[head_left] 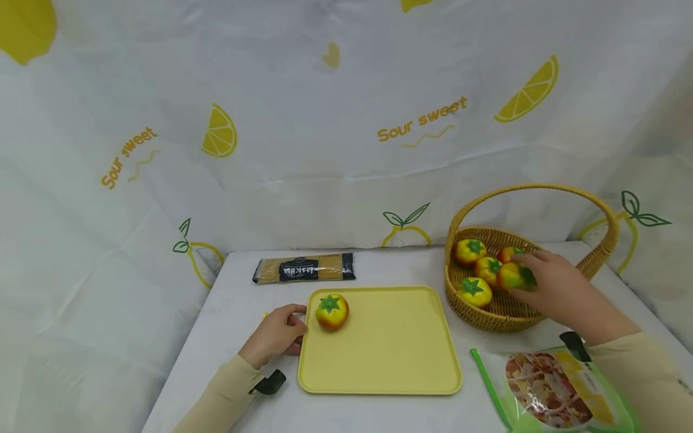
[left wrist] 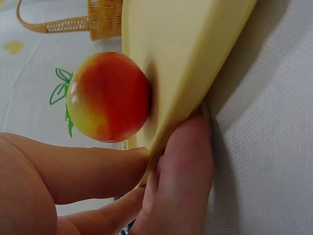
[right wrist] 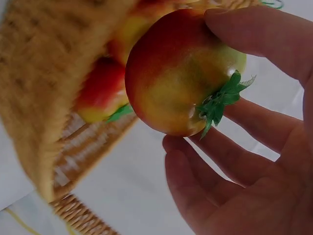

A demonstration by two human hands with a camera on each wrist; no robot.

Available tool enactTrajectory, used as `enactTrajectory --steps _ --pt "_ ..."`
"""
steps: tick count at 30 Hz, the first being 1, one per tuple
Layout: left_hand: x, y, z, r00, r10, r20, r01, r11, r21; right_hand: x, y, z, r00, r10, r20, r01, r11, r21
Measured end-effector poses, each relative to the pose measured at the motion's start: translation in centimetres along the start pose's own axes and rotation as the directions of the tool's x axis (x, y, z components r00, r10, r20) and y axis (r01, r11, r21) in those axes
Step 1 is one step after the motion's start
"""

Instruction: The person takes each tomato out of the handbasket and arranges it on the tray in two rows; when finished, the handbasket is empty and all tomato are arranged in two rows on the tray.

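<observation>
Tomato [right wrist: 183,73] pinched between right-hand fingers [right wrist: 254,32], over basket [right wrist: 44,98].

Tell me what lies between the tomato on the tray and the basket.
In the head view, only bare tray surface and a strip of white table separate the tomato from the basket; nothing else sits there.

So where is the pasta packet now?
In the head view, the pasta packet lies flat at the table's back left, behind the yellow tray.
</observation>
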State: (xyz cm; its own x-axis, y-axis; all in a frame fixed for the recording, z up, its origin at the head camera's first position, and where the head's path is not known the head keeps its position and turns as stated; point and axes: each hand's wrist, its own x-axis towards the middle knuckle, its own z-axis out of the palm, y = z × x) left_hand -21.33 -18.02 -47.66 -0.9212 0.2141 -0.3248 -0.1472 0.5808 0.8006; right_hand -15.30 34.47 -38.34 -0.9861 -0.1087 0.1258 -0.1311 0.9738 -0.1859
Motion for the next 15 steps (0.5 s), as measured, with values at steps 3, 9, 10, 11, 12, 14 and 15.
enactTrajectory --steps 3,9,10,11,12,14,15 --pt "0.0 -0.1 -0.1 1.000 -0.005 -0.001 0.005 1.000 -0.005 0.2 -2.0 -0.2 1.000 0.004 0.005 -0.004 0.999 0.035" --pt "0.1 -0.2 -0.3 1.000 0.001 -0.002 -0.001 1.000 0.005 0.6 -5.8 0.5 1.000 -0.019 -0.008 0.019 0.991 0.135" --pt "0.1 -0.2 -0.3 1.000 0.003 -0.002 -0.003 1.000 0.006 0.7 -6.4 0.7 1.000 -0.023 -0.012 0.025 0.988 0.153" --pt "0.1 -0.2 -0.3 1.000 0.000 -0.002 0.000 1.000 0.004 0.8 -7.0 0.9 0.999 -0.028 -0.016 0.030 0.985 0.169" --pt "0.1 -0.2 -0.3 1.000 0.003 0.000 -0.003 1.000 0.006 0.8 -7.7 1.1 0.999 -0.032 -0.022 0.035 0.982 0.184" --pt "0.0 -0.1 -0.2 1.000 0.007 0.002 -0.007 1.000 0.006 0.9 -8.9 1.6 0.999 -0.036 -0.026 0.041 0.976 0.213" --pt "0.0 -0.1 -0.2 1.000 0.007 0.004 -0.007 1.000 0.006 0.9 -9.5 1.8 0.998 -0.041 -0.038 0.048 0.974 0.222"
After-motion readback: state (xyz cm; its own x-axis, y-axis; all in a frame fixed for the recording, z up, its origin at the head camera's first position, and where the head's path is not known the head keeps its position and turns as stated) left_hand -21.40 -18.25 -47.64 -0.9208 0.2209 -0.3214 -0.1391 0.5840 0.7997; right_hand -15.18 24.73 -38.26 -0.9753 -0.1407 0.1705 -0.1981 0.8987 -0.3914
